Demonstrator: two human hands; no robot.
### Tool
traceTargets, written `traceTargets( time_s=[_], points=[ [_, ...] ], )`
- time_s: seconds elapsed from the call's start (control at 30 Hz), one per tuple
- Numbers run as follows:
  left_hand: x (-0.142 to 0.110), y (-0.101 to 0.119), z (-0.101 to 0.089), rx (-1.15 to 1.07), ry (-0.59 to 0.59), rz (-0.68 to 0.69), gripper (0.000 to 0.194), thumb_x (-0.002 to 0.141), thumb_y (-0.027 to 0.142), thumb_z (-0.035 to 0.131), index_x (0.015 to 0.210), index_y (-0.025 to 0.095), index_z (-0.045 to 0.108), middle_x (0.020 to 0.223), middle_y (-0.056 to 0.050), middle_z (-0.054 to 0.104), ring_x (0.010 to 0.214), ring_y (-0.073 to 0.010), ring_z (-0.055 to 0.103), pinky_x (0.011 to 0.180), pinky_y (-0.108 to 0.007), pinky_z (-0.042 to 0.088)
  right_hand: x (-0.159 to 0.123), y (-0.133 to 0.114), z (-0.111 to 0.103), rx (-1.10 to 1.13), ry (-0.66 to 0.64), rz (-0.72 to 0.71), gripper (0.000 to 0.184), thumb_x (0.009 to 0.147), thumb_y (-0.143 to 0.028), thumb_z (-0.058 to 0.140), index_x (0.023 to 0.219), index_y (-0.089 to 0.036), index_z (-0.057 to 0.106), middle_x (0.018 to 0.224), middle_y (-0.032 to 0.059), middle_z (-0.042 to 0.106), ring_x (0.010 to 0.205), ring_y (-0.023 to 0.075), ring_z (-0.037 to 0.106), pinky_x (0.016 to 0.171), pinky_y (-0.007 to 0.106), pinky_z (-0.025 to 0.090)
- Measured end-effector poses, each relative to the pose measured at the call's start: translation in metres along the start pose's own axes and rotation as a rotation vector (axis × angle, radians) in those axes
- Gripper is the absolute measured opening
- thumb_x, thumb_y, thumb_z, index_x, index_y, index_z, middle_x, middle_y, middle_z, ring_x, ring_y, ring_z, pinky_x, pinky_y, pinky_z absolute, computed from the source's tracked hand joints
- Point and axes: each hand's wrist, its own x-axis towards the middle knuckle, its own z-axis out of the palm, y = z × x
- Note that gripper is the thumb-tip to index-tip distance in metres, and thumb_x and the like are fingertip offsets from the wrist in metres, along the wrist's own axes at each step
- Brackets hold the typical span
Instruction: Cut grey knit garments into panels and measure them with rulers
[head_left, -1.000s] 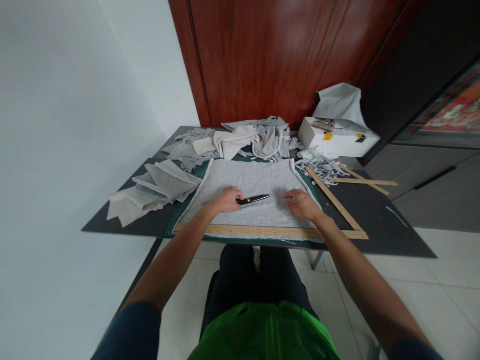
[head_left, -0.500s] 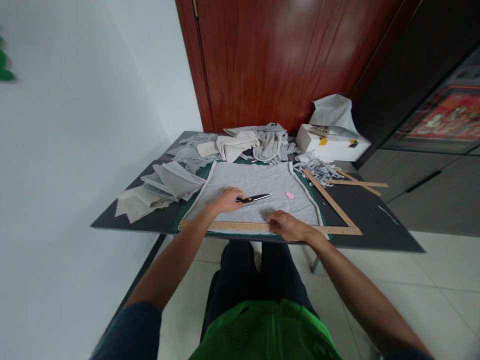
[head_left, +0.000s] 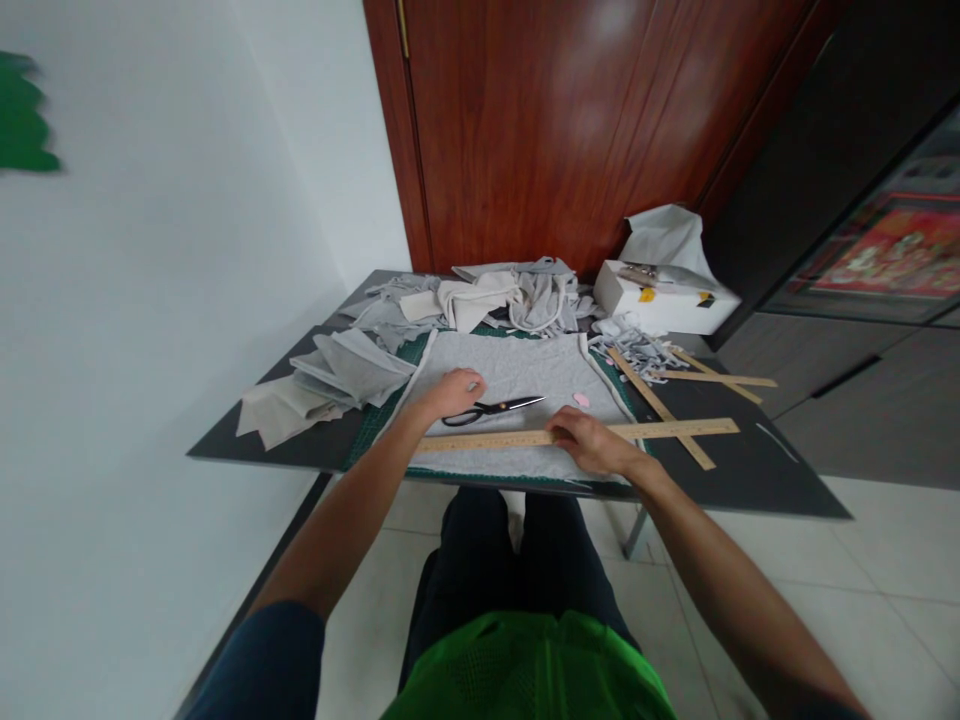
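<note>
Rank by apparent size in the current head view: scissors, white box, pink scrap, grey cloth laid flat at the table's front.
1. Grey cloth, partly covered by hands and ruler
2. White box
3. Scissors
4. Pink scrap

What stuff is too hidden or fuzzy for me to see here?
All in the head view, now:
- Marks on the held wooden ruler: too small to read.
- Its left end: hidden by the left arm.
- Green wall decoration: cut off by the left edge.
- Red picture: details blurred.
- Inside the white box: hidden by its walls and what's on top.
</note>
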Motion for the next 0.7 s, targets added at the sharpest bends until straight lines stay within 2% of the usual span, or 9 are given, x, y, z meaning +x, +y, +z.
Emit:
traceTargets(
  time_s=[0.17, 0.3, 0.4, 0.5, 0.6, 0.7],
  points=[
    [0.006, -0.01, -0.016, -0.095, 0.063, -0.036, 0.03, 0.099, 0.026, 0.051, 0.098, 0.019, 0.08, 0.114, -0.008, 0.08, 0.112, -0.02, 0.072, 0.106, -0.03, 0.051, 0.01, 0.02, -0.022, -0.023, 0.046, -0.016, 0.025, 0.087, -0.005, 0.058, 0.104, -0.019, 0.07, 0.103, 0.0085, 0.068, 0.101, 0.024, 0.065, 0.097, 0.039, 0.052],
    [0.017, -0.026, -0.029, -0.189, 0.156, -0.098, 0.029, 0.097, 0.028, 0.053, 0.1, 0.018, 0.08, 0.116, -0.008, 0.08, 0.11, -0.0204, 0.072, 0.104, -0.031, 0.053, 0.025, 0.042, -0.037, -0.003, 0.077, 0.011, 0.025, 0.088, -0.009, 0.057, 0.106, -0.019, 0.071, 0.105, 0.009, 0.068, 0.102, 0.0234, 0.066, 0.096, 0.038, 0.054],
    [0.027, -0.042, -0.037, -0.232, 0.223, -0.128, 0.031, 0.096, 0.033, 0.053, 0.099, 0.017, 0.08, 0.106, -0.007, 0.082, 0.101, -0.0211, 0.072, 0.096, -0.031, 0.055, 0.039, 0.06, -0.046, 0.002, 0.096, 0.033, 0.023, 0.088, -0.011, 0.058, 0.105, -0.02, 0.072, 0.105, 0.009, 0.068, 0.101, 0.0234, 0.067, 0.096, 0.038, 0.055],
    [0.035, -0.061, -0.041, -0.265, 0.272, -0.143, 0.034, 0.095, 0.036, 0.053, 0.097, 0.016, 0.08, 0.092, -0.005, 0.081, 0.089, -0.0209, 0.071, 0.087, -0.031, 0.055, 0.05, 0.074, -0.054, 0.018, 0.051, 0.038, 0.024, 0.086, -0.012, 0.06, 0.104, -0.021, 0.072, 0.105, 0.009, 0.068, 0.1, 0.0236, 0.067, 0.096, 0.039, 0.056],
    [0.037, -0.078, -0.04, -0.293, 0.245, -0.179, 0.031, 0.091, 0.036, 0.056, 0.092, 0.017, 0.08, 0.089, -0.004, 0.08, 0.086, -0.0206, 0.071, 0.082, -0.03, 0.054, 0.055, 0.082, -0.058, 0.051, -0.03, 0.035, 0.022, 0.086, -0.014, 0.06, 0.103, -0.022, 0.072, 0.105, 0.0082, 0.069, 0.096, 0.0233, 0.068, 0.092, 0.038, 0.057],
    [0.03, -0.091, -0.037, -0.324, 0.104, -0.206, 0.024, 0.083, 0.036, 0.064, 0.085, 0.018, 0.079, 0.086, -0.004, 0.08, 0.081, -0.0198, 0.071, 0.078, -0.029, 0.053, 0.055, 0.083, -0.059, 0.084, -0.089, 0.026, 0.019, 0.087, -0.016, 0.06, 0.101, -0.023, 0.071, 0.103, 0.0073, 0.07, 0.093, 0.023, 0.068, 0.088, 0.037, 0.057]
  ],
)
